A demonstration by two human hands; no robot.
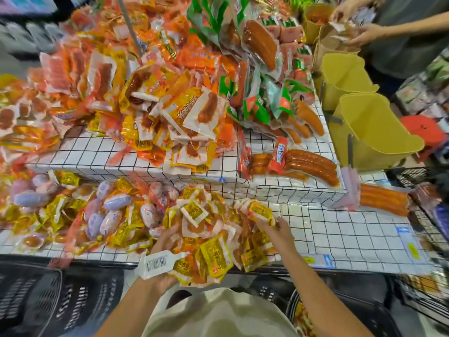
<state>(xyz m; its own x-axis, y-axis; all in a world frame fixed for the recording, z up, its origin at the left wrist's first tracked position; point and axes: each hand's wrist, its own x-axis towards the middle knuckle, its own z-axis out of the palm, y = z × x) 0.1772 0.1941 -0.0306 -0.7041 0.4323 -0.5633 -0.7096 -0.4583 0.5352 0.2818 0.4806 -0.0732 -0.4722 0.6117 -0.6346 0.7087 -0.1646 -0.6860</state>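
Note:
A heap of small yellow-and-white snack packets (206, 229) lies on the lower tier of the white grid-pattern display table (352, 229). My left hand (166, 238) is pushed into the heap's left side, its fingers stretched forward and partly buried under packets. A white packet with a barcode (158, 262) lies over my left wrist. My right hand (275, 228) is on the heap's right side; its fingers and thumb pinch a yellow packet (261, 210) at the top of the pile. The heap sits between my two hands, spilling over the table's front edge.
Purple and pink sausage chubs (109, 212) lie left of the heap. The upper tier carries mounds of orange, yellow and green sausage packs (170, 93). Yellow bins (371, 132) stand at the right, where another person's hands (362, 32) handle packets. Black baskets (60, 300) sit below the front edge.

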